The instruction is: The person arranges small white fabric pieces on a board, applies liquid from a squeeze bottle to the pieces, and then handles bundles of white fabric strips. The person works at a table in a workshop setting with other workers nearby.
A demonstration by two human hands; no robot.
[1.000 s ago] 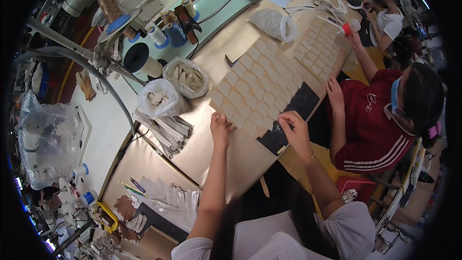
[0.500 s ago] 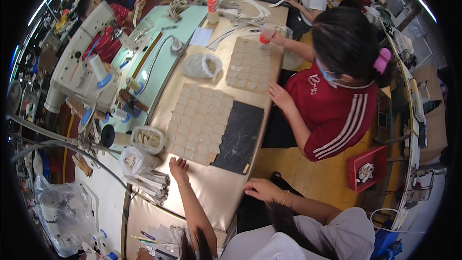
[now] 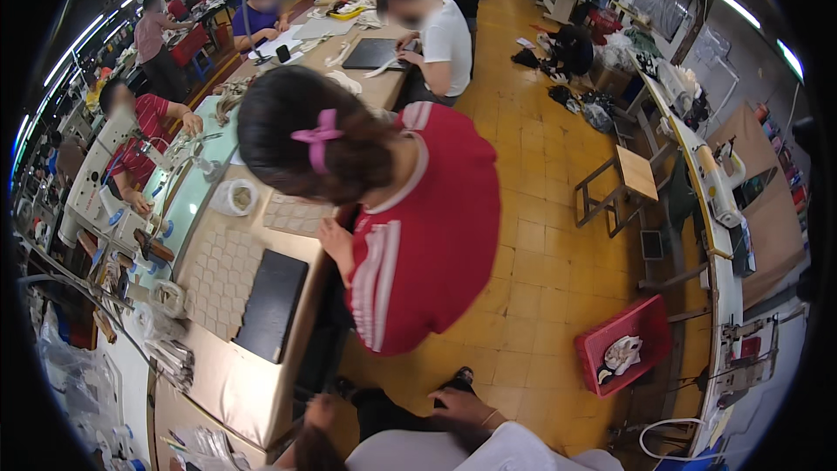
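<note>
My left hand (image 3: pixel 320 412) hangs beside the near corner of the table (image 3: pixel 253 403), below the tabletop. It is smeared by motion, so its fingers do not show clearly. Over my dark trousers (image 3: pixel 392 412) lies my right hand (image 3: pixel 464 406), fingers stretched out, with nothing seen in it. On the table a board covered with rows of small beige pieces (image 3: pixel 218 272) lies beside a black board (image 3: pixel 273 303). A second board of such pieces (image 3: pixel 296 215) is partly hidden by a co-worker in a red shirt (image 3: pixel 436 235), whose hand rests at the table's edge.
A bundle of pale strips (image 3: pixel 172 364) and an open plastic bag (image 3: pixel 234 198) stand on the table. A sewing machine (image 3: pixel 105 170) is at the left. Across the tiled aisle (image 3: pixel 514 296) are a red crate (image 3: pixel 623 344) and a wooden stool (image 3: pixel 632 176).
My view has swung right and up the aisle. My left hand has come off the tabletop to beside its corner. The co-worker now leans forward over the table.
</note>
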